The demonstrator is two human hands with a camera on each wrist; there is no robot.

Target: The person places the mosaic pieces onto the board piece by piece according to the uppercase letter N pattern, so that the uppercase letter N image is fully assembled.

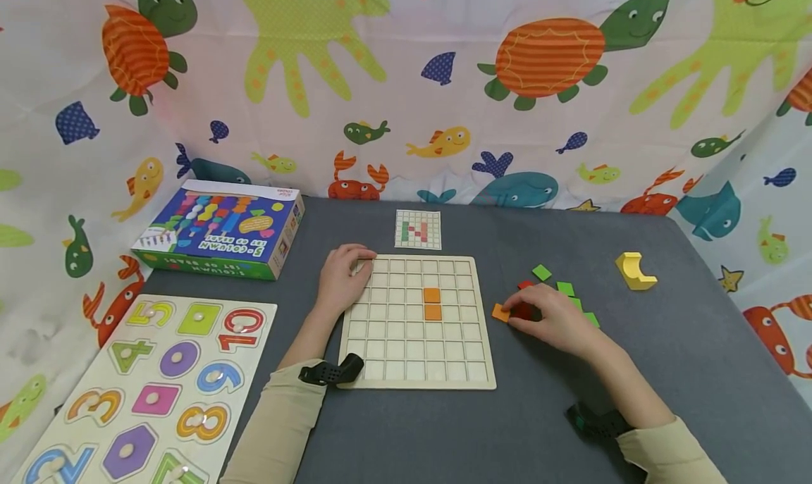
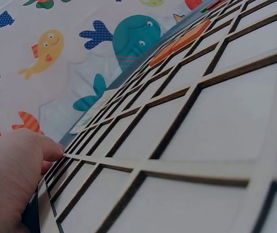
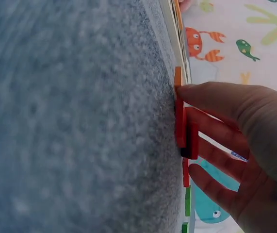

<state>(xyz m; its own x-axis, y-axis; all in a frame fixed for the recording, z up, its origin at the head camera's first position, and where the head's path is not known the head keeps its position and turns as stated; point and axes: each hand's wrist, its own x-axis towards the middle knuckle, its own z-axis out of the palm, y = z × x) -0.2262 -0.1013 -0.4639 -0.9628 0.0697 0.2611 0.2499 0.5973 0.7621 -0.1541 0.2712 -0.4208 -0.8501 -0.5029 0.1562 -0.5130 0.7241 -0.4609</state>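
A light wooden grid board [image 1: 387, 384] lies on the table with two orange square tiles [image 1: 432, 304] in adjoining cells of one column. My left hand [image 1: 343, 276] grips the board's far left corner; the left wrist view shows its fingertips at the frame edge. Right of the board, my right hand [image 1: 555, 318] pinches another orange tile [image 1: 500, 313] at the tabletop between thumb and index finger. Red tiles [image 3: 193, 141] lie under that hand, partly hidden by it. Several green tiles [image 1: 564, 288] are scattered just beyond it.
A printed pattern card [image 1: 418, 230] lies beyond the board. At the left are a blue-and-green toy box [image 1: 218, 230] and a number-and-shape puzzle board [image 1: 244, 371]. A yellow curved block [image 1: 634, 272] stands at the far right. A patterned cloth [image 1: 393, 103] hangs behind the table.
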